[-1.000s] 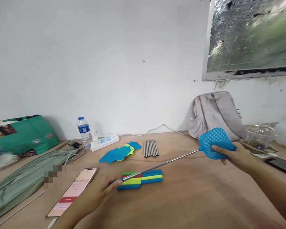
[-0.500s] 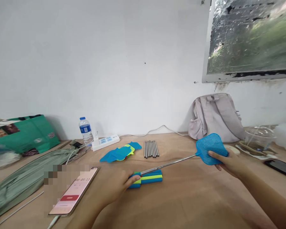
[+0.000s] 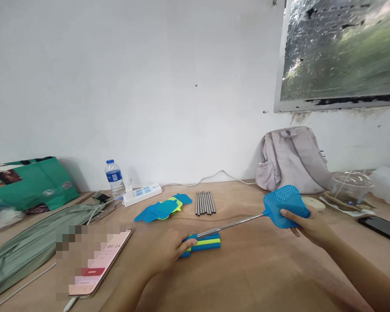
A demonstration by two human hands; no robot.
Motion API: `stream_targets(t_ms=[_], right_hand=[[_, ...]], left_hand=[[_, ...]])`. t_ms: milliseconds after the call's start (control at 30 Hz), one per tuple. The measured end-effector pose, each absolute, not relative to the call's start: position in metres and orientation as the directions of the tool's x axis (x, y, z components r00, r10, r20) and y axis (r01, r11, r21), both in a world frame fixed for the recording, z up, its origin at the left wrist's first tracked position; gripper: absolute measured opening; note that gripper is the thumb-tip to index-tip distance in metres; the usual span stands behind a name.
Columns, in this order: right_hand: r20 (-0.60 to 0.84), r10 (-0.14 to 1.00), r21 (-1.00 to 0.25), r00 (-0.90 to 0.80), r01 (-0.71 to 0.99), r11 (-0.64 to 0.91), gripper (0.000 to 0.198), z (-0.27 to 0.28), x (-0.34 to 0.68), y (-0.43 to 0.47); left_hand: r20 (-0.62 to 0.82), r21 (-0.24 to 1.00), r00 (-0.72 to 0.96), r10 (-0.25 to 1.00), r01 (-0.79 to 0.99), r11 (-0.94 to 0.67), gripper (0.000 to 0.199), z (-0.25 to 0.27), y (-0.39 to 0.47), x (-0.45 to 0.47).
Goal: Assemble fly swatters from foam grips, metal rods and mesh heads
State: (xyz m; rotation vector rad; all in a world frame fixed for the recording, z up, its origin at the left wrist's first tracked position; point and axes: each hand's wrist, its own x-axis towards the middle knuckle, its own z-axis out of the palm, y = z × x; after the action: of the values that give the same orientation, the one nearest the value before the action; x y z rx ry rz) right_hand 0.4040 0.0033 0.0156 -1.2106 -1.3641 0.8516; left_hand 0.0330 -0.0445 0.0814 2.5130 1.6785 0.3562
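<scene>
Head view: I have the left hand [image 3: 165,250] gripping the blue handle [image 3: 191,238] of the fly swatter [image 3: 230,225], partly hiding the coloured grips [image 3: 208,246]; its long axis slants right and away to the mesh paddle [image 3: 279,203], pinched by my right hand [image 3: 313,224]. Metal tubes [image 3: 205,203] lie beyond.

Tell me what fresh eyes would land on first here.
Probably the blue mesh paddle, right of centre in the right hand, its metal rod slanting down to the left hand. Beyond the rod, a row of metal tubes lies mid-table, with a blue and yellow-green pile to its left. At back right, a pale backpack stands by the wall.
</scene>
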Motion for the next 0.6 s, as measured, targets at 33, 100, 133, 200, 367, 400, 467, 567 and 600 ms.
stream_targets(t_ms=[33,100,133,200,367,400,467,567,600], right_hand=[[0.251,0.964,-0.953,0.083,0.192,0.232,0.037,0.016,0.401,0.002],[0.244,0.968,-0.957,0.053,0.172,0.232,0.038,0.017,0.393,0.000],[0.233,0.972,-0.961,0.034,0.161,0.225,0.038,0.018,0.387,-0.002],[0.200,0.980,-0.970,-0.003,0.138,0.198,0.038,0.018,0.373,-0.005],[0.148,0.985,-0.986,-0.092,0.065,0.154,0.035,0.010,0.341,-0.011],[0.147,0.984,-0.987,-0.099,0.049,0.152,0.034,0.008,0.336,-0.012],[0.141,0.984,-0.989,-0.109,0.033,0.146,0.033,0.005,0.330,-0.013],[0.129,0.983,-0.991,-0.132,0.030,0.134,0.034,0.003,0.325,-0.014],[0.125,0.983,-0.992,-0.135,0.020,0.129,0.034,0.004,0.325,-0.014]], left_hand=[[0.109,0.196,0.386,0.916,0.895,-0.401,0.047,0.083,-0.046,0.036],[0.039,0.209,0.417,0.908,0.885,-0.416,0.046,0.082,-0.047,0.041],[0.010,0.238,0.428,0.904,0.877,-0.418,0.046,0.079,-0.047,0.043],[-0.015,0.320,0.444,0.896,0.851,-0.417,0.047,0.066,-0.043,0.046],[0.061,0.391,0.446,0.893,0.812,-0.432,0.051,0.034,-0.033,0.054],[0.066,0.385,0.440,0.896,0.817,-0.430,0.051,0.032,-0.033,0.055],[0.066,0.369,0.427,0.902,0.829,-0.420,0.050,0.033,-0.034,0.056],[0.043,0.352,0.419,0.907,0.843,-0.407,0.048,0.038,-0.037,0.055],[0.034,0.353,0.424,0.905,0.842,-0.407,0.048,0.039,-0.037,0.054]])
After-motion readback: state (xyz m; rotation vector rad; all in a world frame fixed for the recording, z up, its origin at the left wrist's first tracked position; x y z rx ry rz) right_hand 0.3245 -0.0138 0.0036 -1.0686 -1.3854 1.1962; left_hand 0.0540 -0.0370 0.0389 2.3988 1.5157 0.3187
